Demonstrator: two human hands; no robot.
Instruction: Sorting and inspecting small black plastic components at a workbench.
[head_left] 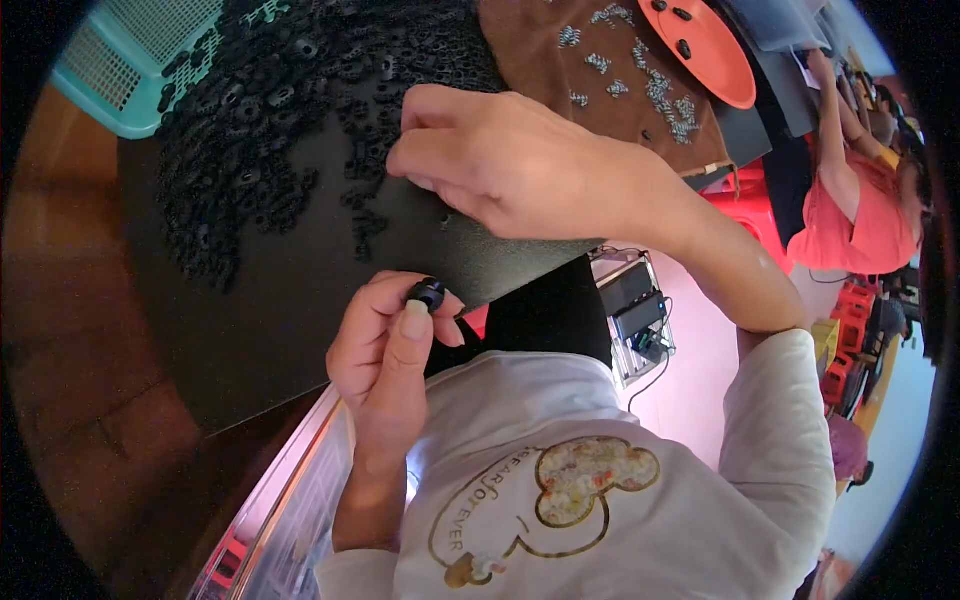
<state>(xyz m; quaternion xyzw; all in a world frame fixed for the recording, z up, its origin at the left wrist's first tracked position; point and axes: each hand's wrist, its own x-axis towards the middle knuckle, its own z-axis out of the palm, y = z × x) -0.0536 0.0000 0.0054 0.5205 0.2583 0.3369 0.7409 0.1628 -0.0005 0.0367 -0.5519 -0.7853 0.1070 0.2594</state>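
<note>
My left hand (385, 350) is closed near the table's front edge, with a small rounded black plastic part (428, 293) pinched between thumb and fingers. Above the table, at the near side of a large heap of black plastic parts (270, 110), is my right hand (480, 160). Its fingers are drawn together in a pinch, and whatever they hold, if anything, is hidden. A narrow trail of the black parts (362, 225) runs toward me from below that hand.
A teal mesh basket (140, 120) stands at the far left. On the right, small metal springs (655, 90) lie on a brown cloth (530, 50), beside an orange plate (725, 70) with a few black parts. Another person in a red top (860, 230) sits farther right, near red stools (850, 315).
</note>
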